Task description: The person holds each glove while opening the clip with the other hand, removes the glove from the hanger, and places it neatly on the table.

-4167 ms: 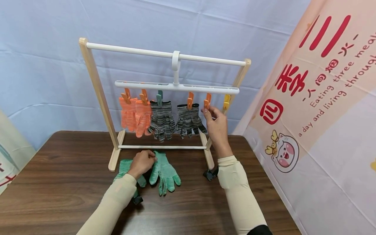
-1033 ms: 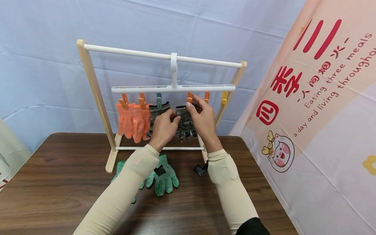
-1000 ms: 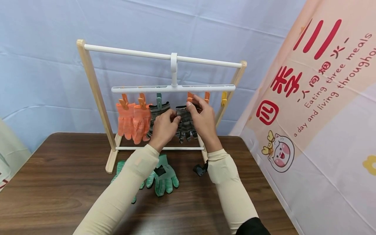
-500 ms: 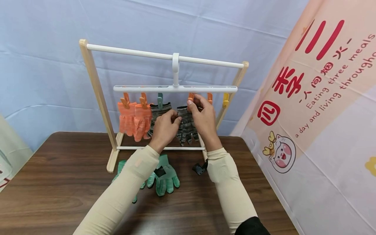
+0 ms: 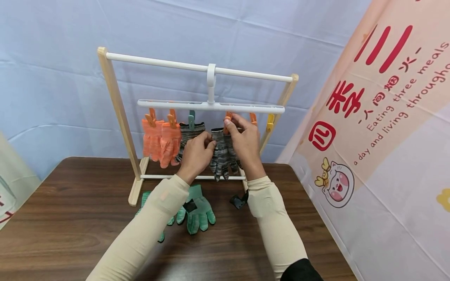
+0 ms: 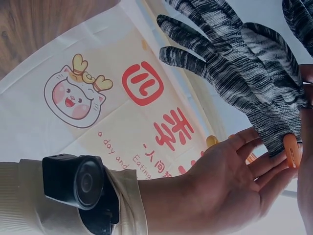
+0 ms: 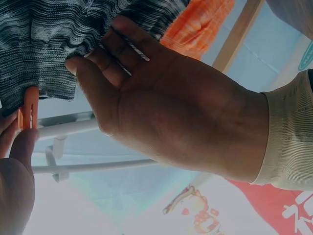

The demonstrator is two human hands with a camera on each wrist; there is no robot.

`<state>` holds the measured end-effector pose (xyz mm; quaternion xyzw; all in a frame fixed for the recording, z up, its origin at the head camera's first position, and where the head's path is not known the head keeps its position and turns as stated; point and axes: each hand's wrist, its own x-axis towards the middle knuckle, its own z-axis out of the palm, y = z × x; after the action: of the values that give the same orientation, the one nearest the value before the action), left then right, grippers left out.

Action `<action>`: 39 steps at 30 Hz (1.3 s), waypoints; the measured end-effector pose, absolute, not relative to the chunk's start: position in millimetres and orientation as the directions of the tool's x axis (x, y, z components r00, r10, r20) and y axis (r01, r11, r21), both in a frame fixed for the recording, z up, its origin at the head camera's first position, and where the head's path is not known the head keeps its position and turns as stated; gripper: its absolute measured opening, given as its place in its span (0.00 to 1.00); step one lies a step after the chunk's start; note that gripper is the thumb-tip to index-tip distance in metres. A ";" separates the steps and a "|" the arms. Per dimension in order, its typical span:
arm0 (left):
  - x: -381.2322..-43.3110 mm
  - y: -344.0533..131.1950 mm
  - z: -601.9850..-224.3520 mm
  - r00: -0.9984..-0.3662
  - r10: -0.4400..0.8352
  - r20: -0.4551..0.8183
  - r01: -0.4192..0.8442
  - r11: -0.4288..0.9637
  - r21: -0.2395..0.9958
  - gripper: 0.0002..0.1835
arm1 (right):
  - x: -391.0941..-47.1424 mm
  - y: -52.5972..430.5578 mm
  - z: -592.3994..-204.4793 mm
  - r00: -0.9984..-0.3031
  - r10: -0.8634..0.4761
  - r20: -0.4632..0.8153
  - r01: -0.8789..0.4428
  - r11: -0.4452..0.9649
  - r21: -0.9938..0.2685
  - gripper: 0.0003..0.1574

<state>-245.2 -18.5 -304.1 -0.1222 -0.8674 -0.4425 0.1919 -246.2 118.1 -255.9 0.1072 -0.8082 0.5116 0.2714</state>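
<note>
Hanging furthest left, the orange gloves [image 5: 152, 142] have kept their places on the bar [image 5: 168, 104]. Next, the first dark glove [image 5: 190, 132] hangs from the teal peg [image 5: 191, 120], partly behind the left hand [image 5: 197, 154], whose thumb and fingers pinch the left edge of the second dark glove [image 5: 219, 156]. Below, the green gloves [image 5: 200, 216] lie on the table [image 5: 88, 214]. That second dark glove has dropped: its fingertips now cross the bottom rail [image 5: 158, 176], where a second ago they hung above it. The right hand [image 5: 247, 142] pinches the orange peg [image 5: 228, 117] over its cuff. So the cuff's hold looks unsettled; whether the peg bites, I cannot tell. Further right hangs the yellow peg [image 5: 270, 122].
</note>
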 end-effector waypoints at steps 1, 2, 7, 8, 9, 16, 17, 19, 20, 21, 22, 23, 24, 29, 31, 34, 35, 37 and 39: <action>-244.8 -18.8 -304.2 -0.897 0.044 0.441 0.382 0.580 0.719 0.05 | -246.1 117.9 -256.1 -0.831 0.111 0.545 -0.446 0.454 -0.772 0.24; -244.5 -19.0 -304.4 -0.897 0.045 0.440 0.382 0.580 0.719 0.05 | -245.9 117.8 -256.2 -0.831 0.117 0.544 -0.441 0.457 -0.772 0.23; -243.8 -21.2 -307.4 -0.899 0.053 0.435 0.381 0.584 0.717 0.05 | -245.8 117.2 -256.3 -0.829 0.136 0.543 -0.442 0.436 -0.784 0.23; -243.7 -21.9 -308.5 -0.900 0.053 0.432 0.380 0.581 0.720 0.05 | -245.8 117.3 -256.3 -0.829 0.138 0.543 -0.443 0.431 -0.786 0.22; -243.7 -22.7 -309.7 -0.902 0.053 0.429 0.377 0.580 0.722 0.05 | -245.8 117.4 -256.3 -0.828 0.139 0.543 -0.446 0.424 -0.789 0.22; -242.2 -33.6 -320.1 -0.911 0.051 0.408 0.362 0.571 0.737 0.08 | -247.3 118.2 -257.4 -0.819 0.151 0.553 -0.450 0.428 -0.784 0.22; -242.0 -35.6 -321.6 -0.911 0.048 0.409 0.362 0.567 0.740 0.08 | -247.6 118.2 -257.5 -0.819 0.151 0.553 -0.451 0.427 -0.784 0.22; -241.5 -39.9 -324.1 -0.913 0.046 0.406 0.361 0.555 0.749 0.07 | -248.2 118.3 -257.6 -0.819 0.149 0.555 -0.453 0.425 -0.783 0.22; -241.4 -42.1 -325.2 -0.914 0.044 0.404 0.360 0.548 0.755 0.07 | -248.3 118.3 -257.7 -0.819 0.149 0.554 -0.453 0.423 -0.785 0.22; -241.3 -44.3 -326.3 -0.914 0.041 0.404 0.360 0.542 0.759 0.07 | -248.4 118.2 -257.5 -0.819 0.151 0.554 -0.452 0.425 -0.784 0.22; -241.1 -46.5 -327.2 -0.915 0.035 0.402 0.357 0.537 0.764 0.07 | -248.5 118.2 -257.4 -0.819 0.152 0.554 -0.451 0.428 -0.783 0.22; -240.8 -48.8 -328.2 -0.916 0.029 0.400 0.353 0.534 0.769 0.07 | -248.7 118.2 -257.4 -0.819 0.153 0.554 -0.449 0.430 -0.783 0.22; -240.4 -51.3 -329.1 -0.917 0.028 0.397 0.351 0.529 0.773 0.07 | -248.8 118.2 -257.4 -0.819 0.155 0.553 -0.447 0.433 -0.783 0.22; -237.0 -64.9 -332.7 -0.920 -0.001 0.393 0.330 0.538 0.776 0.09 | -249.3 118.4 -257.2 -0.823 0.158 0.546 -0.435 0.444 -0.784 0.23; -235.2 -71.5 -334.4 -0.916 -0.016 0.401 0.327 0.548 0.770 0.09 | -249.4 118.2 -257.3 -0.825 0.159 0.542 -0.432 0.441 -0.787 0.24; -232.3 -82.0 -338.4 -0.922 -0.027 0.387 0.312 0.543 0.780 0.09 | -249.5 117.5 -257.2 -0.827 0.160 0.539 -0.431 0.436 -0.790 0.24; -231.2 -85.5 -340.1 -0.924 -0.028 0.382 0.307 0.543 0.782 0.09 | -249.4 117.4 -257.0 -0.829 0.161 0.536 -0.428 0.435 -0.792 0.24; -228.9 -91.8 -343.7 -0.931 -0.028 0.364 0.292 0.541 0.789 0.09 | -249.6 117.2 -257.2 -0.831 0.162 0.532 -0.424 0.435 -0.794 0.25; -226.2 -97.4 -347.0 -0.937 -0.028 0.348 0.278 0.542 0.793 0.10 | -249.3 116.9 -257.5 -0.835 0.163 0.525 -0.418 0.431 -0.800 0.25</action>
<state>-226.2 -97.4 -347.0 -0.0725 -0.8631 -0.4729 0.1620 -249.3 116.9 -257.5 0.0796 -0.7997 0.5274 0.2757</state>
